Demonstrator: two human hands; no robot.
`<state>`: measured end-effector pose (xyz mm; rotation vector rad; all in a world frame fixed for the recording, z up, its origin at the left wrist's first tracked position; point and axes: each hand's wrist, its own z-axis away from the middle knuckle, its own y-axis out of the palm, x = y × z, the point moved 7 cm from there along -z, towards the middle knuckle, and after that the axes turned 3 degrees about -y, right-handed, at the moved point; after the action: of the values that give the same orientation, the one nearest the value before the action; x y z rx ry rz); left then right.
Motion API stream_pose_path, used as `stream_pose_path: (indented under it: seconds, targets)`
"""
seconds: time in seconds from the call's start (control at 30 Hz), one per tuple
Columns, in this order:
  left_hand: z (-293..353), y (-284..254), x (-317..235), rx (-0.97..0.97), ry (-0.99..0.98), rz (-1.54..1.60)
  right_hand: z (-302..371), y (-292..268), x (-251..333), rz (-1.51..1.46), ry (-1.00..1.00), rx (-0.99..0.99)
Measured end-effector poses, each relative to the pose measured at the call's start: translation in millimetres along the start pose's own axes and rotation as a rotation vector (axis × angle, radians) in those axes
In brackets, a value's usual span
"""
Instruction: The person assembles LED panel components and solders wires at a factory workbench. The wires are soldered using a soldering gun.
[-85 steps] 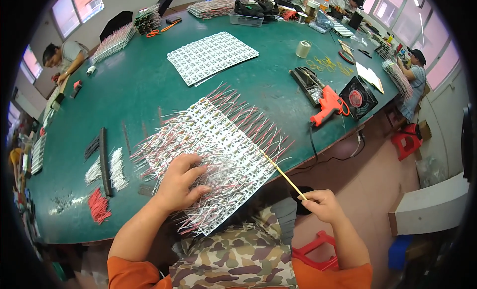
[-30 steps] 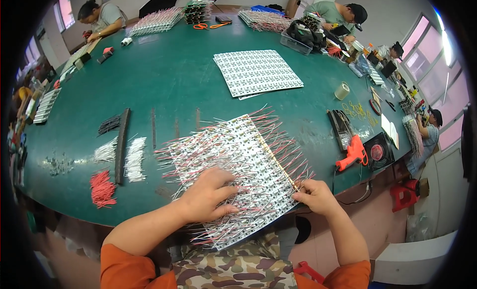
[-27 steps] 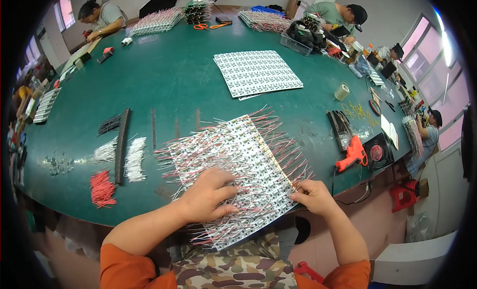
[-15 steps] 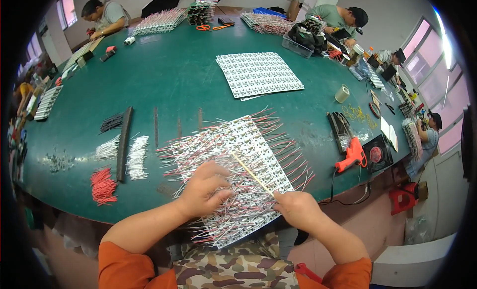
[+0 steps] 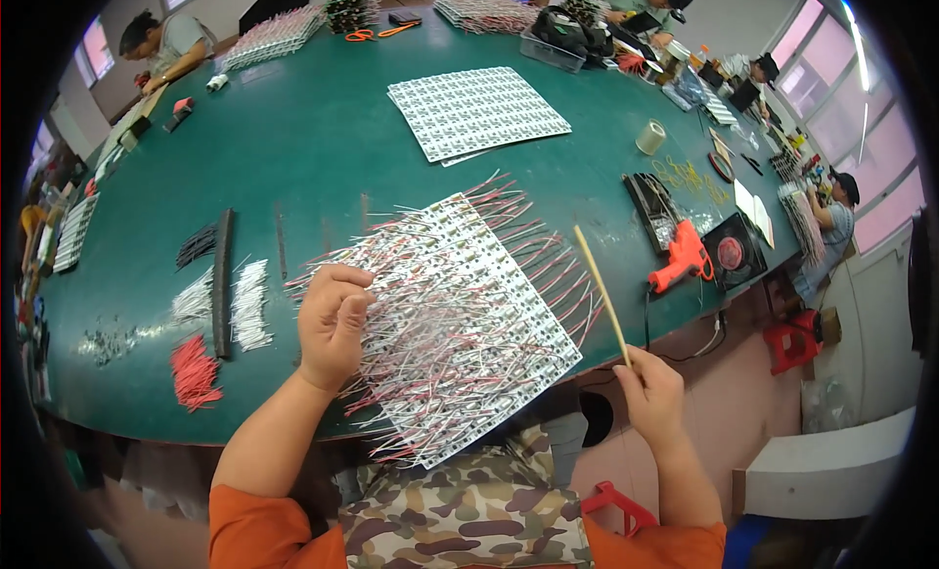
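Observation:
A white circuit board panel (image 5: 509, 295) lies at the table's near edge, thickly covered with thin red and white wires (image 5: 430, 315) that stick out past its sides. Over its left side is my left hand (image 5: 333, 324), closed with fingers curled toward the thumb; whatever they hold, if anything, is hidden. Off the panel's right corner, my right hand (image 5: 650, 388) pinches the lower end of a thin wooden stick (image 5: 602, 290). The stick points up and away, clear of the wires.
Cut red wires (image 5: 196, 373), white wires (image 5: 250, 305) and a dark bar (image 5: 223, 280) lie at left. Stacked white panels (image 5: 479, 114) sit farther back. To the right are an orange glue gun (image 5: 680, 261) and a black fan-like box (image 5: 734, 251). Other people work around the table.
My right hand has moved right, lifting the stick off the wires to beyond the panel's edge. My left hand has shifted left toward the panel's left side. The whole view has shifted slightly.

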<state>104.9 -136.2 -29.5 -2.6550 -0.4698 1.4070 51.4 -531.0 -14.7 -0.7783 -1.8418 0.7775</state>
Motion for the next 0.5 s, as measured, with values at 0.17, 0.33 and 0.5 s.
stream_pose_path:
  seconds: [0.17,0.33,0.5]
  targets:
    - [7.5,21.0,22.9,0.183,-0.145,-0.058,11.2,38.0,3.8,0.05,-0.141,0.089]
    - [9.9,26.8,12.1,0.216,-0.048,-0.141,13.3,60.6,32.6,0.148,-0.266,0.225]
    - [7.4,25.3,13.9,0.188,-0.132,-0.152,35.7,75.9,65.8,0.129,-0.413,0.302]
